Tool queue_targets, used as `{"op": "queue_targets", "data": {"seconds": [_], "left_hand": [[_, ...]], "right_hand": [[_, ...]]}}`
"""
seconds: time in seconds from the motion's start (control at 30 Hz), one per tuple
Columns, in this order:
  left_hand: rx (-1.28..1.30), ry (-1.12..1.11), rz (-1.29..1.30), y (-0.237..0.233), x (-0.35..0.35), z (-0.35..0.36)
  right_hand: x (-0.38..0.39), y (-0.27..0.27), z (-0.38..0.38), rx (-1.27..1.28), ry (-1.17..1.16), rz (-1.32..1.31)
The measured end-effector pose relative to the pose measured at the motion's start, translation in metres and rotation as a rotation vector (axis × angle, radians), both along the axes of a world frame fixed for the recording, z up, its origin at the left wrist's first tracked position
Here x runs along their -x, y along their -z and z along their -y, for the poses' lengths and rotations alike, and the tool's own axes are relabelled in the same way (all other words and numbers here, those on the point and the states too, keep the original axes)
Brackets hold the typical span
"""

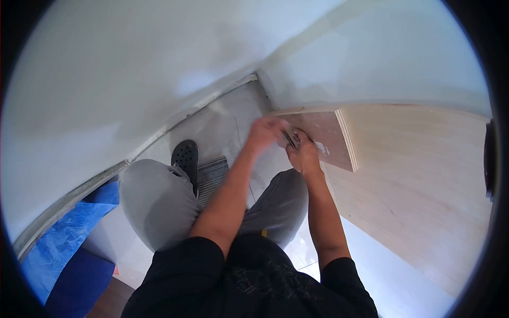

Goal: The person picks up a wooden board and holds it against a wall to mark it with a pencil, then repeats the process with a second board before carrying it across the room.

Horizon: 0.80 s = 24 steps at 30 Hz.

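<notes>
A small dark metal piece shows between my two hands, too small to name. My right hand is closed around its lower end, in front of a reddish-brown plywood piece. To the left, my left hand is blurred by motion, its fingers at the piece's upper left side; what they hold is not clear. The plywood piece has a pale layered edge and lies against a larger light wood panel. Whitish marks show on the brown face just right of my right hand.
White walls meet in a corner ahead. On the tiled floor are a striped grey mat and a black clog on my foot. Blue plastic sheeting lies at the lower left. A dark object is at the right edge.
</notes>
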<state>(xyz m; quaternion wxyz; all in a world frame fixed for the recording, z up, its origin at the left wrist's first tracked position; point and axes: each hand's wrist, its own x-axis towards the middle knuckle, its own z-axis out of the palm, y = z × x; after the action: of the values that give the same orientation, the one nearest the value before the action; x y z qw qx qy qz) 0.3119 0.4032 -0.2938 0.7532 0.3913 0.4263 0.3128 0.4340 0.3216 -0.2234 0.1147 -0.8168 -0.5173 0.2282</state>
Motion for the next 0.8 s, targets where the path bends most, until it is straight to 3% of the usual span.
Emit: {"op": "queue_targets", "data": {"seconds": [0.03,0.1,0.23,0.33,0.53,0.63,0.8], "left_hand": [[0.112,-0.11,0.058,0.009,0.019,-0.019],[0.059,-0.313,-0.367,0.033,0.044,-0.044],[-0.101,-0.199,-0.606,0.097,0.035,-0.049],[-0.182,0.002,-0.778,0.098,0.011,-0.048],[-0.269,0.056,-0.847,0.123,-0.007,-0.047],[-0.198,0.065,-0.741,0.141,-0.01,-0.045],[-0.285,0.056,-0.817,0.138,-0.021,-0.049]], "right_hand": [[0.0,0.002,0.002,-0.023,-0.008,-0.003],[-0.003,0.008,0.006,-0.056,-0.017,-0.014],[0.0,0.007,0.0,-0.087,0.014,-0.006],[0.003,0.005,-0.003,-0.083,0.054,0.036],[0.005,0.005,-0.004,-0.085,0.105,0.051],[0.005,0.008,-0.003,-0.078,0.118,0.051],[0.004,0.01,-0.002,-0.084,0.117,0.042]]}}
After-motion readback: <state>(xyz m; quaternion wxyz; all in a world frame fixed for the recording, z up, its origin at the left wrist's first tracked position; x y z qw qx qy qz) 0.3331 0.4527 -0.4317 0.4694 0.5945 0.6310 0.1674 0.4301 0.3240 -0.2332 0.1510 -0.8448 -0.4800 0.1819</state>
